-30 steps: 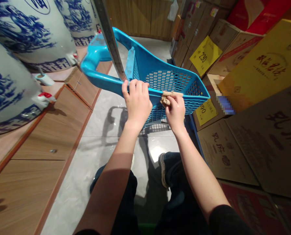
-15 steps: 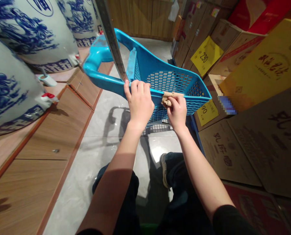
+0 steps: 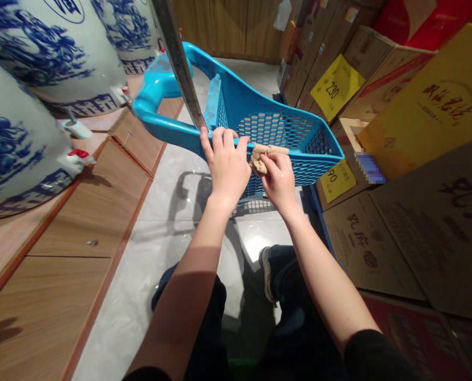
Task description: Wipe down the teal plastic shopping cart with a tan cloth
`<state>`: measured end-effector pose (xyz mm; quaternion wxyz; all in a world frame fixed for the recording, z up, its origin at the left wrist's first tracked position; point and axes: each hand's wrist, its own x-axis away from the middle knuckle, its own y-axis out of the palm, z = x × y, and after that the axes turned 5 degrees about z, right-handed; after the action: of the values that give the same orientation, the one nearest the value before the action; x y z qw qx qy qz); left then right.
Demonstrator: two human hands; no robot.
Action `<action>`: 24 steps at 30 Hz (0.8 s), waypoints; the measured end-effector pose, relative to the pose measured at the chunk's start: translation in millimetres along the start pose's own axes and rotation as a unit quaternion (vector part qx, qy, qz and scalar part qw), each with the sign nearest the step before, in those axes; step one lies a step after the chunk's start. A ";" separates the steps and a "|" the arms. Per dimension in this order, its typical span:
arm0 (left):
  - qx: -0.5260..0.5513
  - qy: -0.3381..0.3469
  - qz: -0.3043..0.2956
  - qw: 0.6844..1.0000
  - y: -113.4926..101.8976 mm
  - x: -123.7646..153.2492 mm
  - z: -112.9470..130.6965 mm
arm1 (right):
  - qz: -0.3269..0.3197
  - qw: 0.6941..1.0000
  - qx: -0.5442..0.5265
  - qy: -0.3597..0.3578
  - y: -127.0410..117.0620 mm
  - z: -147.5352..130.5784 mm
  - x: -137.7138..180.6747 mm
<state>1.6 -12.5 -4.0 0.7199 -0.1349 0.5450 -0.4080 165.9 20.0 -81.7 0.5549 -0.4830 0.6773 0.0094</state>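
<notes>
A blue plastic shopping basket (image 3: 255, 108) with perforated walls and a long metal handle bar (image 3: 180, 63) stands tilted in front of me. My left hand (image 3: 228, 172) is closed over the basket's near rim, just beside the foot of the bar. A crumpled tan cloth (image 3: 259, 157) is folded over the same rim, right of my left hand. My right hand (image 3: 279, 177) pinches this cloth and presses it against the rim. Part of the cloth is hidden behind my right fingers.
Large blue-and-white porcelain jars (image 3: 57, 58) with red-handled taps stand on a wooden cabinet (image 3: 69, 217) at the left. Stacked cardboard boxes (image 3: 373, 243) and a yellow box (image 3: 434, 100) line the right. Yellow price cards (image 3: 335, 87) hang on the boxes. The floor (image 3: 148, 238) is pale tile.
My right hand and the cloth have slid left along the rim, closer to my left hand. My left hand keeps its hold on the rim.
</notes>
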 end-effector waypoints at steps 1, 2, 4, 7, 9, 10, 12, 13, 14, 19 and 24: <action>-0.002 0.000 -0.001 1.000 0.1 -0.1 -0.4 | -0.004 1.000 -0.007 -0.002 -0.5 0.7 -1.0; -0.003 0.000 -0.002 1.000 0.2 -0.2 -0.9 | -0.003 1.000 -0.008 0.002 -2.1 3.3 -2.3; -0.003 0.004 -0.002 1.000 0.8 -0.3 -2.1 | 0.014 1.000 0.005 0.022 -6.8 12.2 -5.2; 0.003 0.010 0.006 1.000 3.0 -0.1 -3.2 | 0.048 0.997 0.039 0.052 -10.8 21.9 -5.7; 0.010 0.010 0.010 1.000 4.8 0.2 -3.2 | 0.052 0.996 0.044 0.052 -8.1 19.3 -3.2; 0.013 0.009 0.012 1.000 5.4 0.2 -2.9 | 0.043 0.997 0.036 0.043 -5.7 15.9 -1.6; 0.009 0.010 0.016 1.000 6.0 0.1 -2.3 | 0.013 1.000 0.014 0.021 -1.3 8.6 0.8; 0.003 0.012 0.018 1.000 5.9 0.0 -2.0 | 0.000 1.000 0.006 0.010 -0.4 6.5 1.2; -0.004 0.014 0.019 1.000 5.6 -0.2 -1.8 | -0.006 1.000 0.003 0.003 -0.7 6.3 1.0; -0.008 0.011 0.005 1.000 4.2 -1.4 -2.5 | 0.030 0.998 0.038 0.027 -14.0 27.5 -2.6; 0.022 -0.002 0.005 1.000 3.6 -1.7 -0.6 | 0.050 0.996 0.040 0.062 -11.5 31.6 3.6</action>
<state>2.6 -8.9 -5.3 0.7261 -0.1168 0.5349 -0.4159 197.3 28.9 -90.6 0.5298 -0.4258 0.7332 -0.0199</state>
